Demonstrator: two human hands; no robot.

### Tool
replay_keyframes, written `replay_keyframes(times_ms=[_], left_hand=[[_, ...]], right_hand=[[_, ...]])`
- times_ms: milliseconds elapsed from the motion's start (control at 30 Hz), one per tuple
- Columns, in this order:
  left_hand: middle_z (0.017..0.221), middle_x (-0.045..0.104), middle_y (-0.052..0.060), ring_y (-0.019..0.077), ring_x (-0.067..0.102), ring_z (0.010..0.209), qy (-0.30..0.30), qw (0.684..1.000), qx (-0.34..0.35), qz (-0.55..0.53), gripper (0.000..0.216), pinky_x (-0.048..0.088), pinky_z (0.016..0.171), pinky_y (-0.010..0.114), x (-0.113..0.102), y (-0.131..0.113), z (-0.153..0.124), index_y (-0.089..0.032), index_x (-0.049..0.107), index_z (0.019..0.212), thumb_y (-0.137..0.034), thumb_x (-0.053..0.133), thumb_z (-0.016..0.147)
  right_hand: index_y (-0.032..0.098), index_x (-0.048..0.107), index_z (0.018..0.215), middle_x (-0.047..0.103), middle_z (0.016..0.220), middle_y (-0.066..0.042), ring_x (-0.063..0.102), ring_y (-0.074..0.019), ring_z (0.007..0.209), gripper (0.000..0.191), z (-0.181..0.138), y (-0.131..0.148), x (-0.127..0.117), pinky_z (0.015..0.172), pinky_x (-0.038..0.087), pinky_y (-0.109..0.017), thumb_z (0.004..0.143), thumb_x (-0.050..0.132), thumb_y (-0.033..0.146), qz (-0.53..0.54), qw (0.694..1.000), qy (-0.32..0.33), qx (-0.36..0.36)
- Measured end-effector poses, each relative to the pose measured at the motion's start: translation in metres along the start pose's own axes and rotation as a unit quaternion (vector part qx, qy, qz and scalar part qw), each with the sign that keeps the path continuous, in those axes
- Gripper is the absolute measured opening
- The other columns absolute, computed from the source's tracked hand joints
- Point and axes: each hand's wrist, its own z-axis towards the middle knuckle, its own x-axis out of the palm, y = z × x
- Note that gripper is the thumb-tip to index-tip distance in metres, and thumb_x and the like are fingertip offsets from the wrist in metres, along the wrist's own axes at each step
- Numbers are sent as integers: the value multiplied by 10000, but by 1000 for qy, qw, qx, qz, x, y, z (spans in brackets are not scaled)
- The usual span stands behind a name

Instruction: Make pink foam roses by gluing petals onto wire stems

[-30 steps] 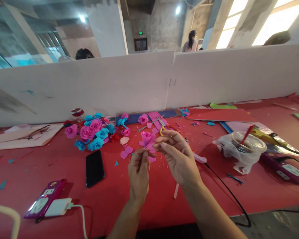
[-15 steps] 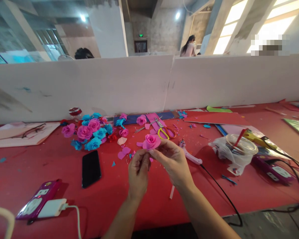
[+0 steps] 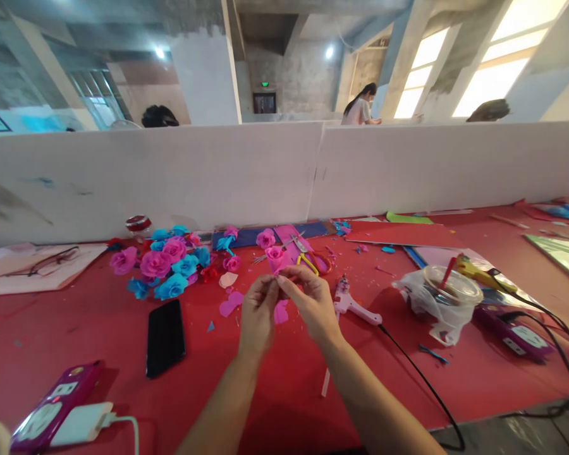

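A pink paper rose [image 3: 275, 258] stands upright between my hands over the middle of the table. My left hand [image 3: 258, 309] pinches at its base. The fingers of my right hand [image 3: 312, 298] are closed on the same base from the other side, partly hiding it. Just right of my right hand lies a pink hot glue gun [image 3: 358, 309] with a black cord. Beyond the rose, scissors with yellow and orange handles [image 3: 307, 264] rest near a pink paper strip [image 3: 288, 243]. Loose pink petals [image 3: 231, 304] lie left of my hands.
Several pink and blue paper flowers [image 3: 173, 262] are heaped at the left, behind a black phone [image 3: 165, 338]. A purple power strip [image 3: 57, 404] is at the front left. On the right stand a bagged plastic cup [image 3: 448, 297] and cords. A white partition [image 3: 194, 174] closes the back.
The rose has tipped from facing me to more upright, its petals gathered narrower. Both hands stay close together at its base. The camera view has tilted up slightly.
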Motion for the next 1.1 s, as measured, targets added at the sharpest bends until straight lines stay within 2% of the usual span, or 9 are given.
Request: replay_keyframes(times_ms=[167, 300, 400, 433, 500, 600, 767, 900, 1100], left_hand=[[837, 709, 27, 152, 643, 789, -33, 999, -13, 23, 190, 487, 737, 257, 9, 0, -11, -186, 714, 890, -347, 690, 791], [832, 718, 38, 170, 642, 839, -42, 993, -47, 102, 184, 475, 798, 270, 6, -21, -5, -178, 743, 873, -312, 712, 751], [851, 711, 34, 156, 623, 823, -87, 986, -21, 144, 136, 469, 741, 250, -1, -41, 7, -185, 745, 813, -292, 704, 739], [830, 709, 31, 145, 615, 784, -81, 986, -39, 142, 140, 466, 710, 242, -3, -45, 12, -186, 747, 806, -290, 728, 714], [738, 698, 30, 135, 607, 693, -29, 991, -102, 84, 173, 469, 658, 246, -6, -50, 19, -174, 747, 762, -305, 777, 653], [655, 684, 34, 136, 608, 628, 14, 986, -167, -15, 190, 490, 631, 263, -10, -50, 26, -156, 734, 672, -264, 838, 555], [671, 702, 52, 160, 625, 632, 22, 982, -177, -63, 126, 512, 603, 286, -18, -48, 26, -169, 731, 651, -175, 823, 564], [649, 692, 33, 140, 613, 615, 24, 982, -174, -72, 135, 508, 598, 265, -24, -53, 24, -174, 725, 611, -143, 835, 538], [671, 671, 34, 130, 608, 627, 58, 983, -170, -38, 147, 498, 609, 259, -30, -65, 25, -165, 758, 667, -204, 848, 557]], right_hand=[[189, 700, 737, 641, 795, -34, 573, -165, 787, 136, 2, -5, 4, 736, 464, -289, 746, 712, 324, -32, 999, -5, -7], [194, 699, 704, 658, 772, -22, 579, -161, 778, 160, 5, 6, 2, 760, 458, -289, 744, 713, 348, 8, 999, 16, 35], [205, 714, 677, 651, 683, 2, 570, -139, 706, 155, 8, 18, 0, 718, 453, -269, 704, 752, 353, 48, 994, 51, 87], [207, 719, 667, 647, 654, 8, 561, -129, 668, 157, 9, 20, 1, 691, 450, -262, 679, 771, 355, 67, 990, 66, 107], [208, 730, 656, 646, 624, 13, 543, -114, 609, 171, 10, 22, 1, 646, 444, -254, 630, 802, 361, 100, 981, 90, 138], [204, 740, 662, 642, 601, 15, 521, -101, 568, 182, 12, 19, 3, 603, 423, -246, 623, 807, 369, 102, 977, 116, 146], [200, 737, 650, 615, 580, 28, 481, -85, 547, 167, 12, 20, 6, 578, 380, -236, 653, 798, 355, 59, 977, 153, 137], [194, 723, 614, 587, 546, 35, 463, -81, 531, 185, 12, 25, 9, 574, 380, -236, 662, 791, 360, 59, 974, 169, 135], [203, 746, 659, 652, 624, 15, 533, -101, 579, 163, 12, 19, 12, 625, 429, -254, 649, 797, 357, 61, 971, 182, 144]])
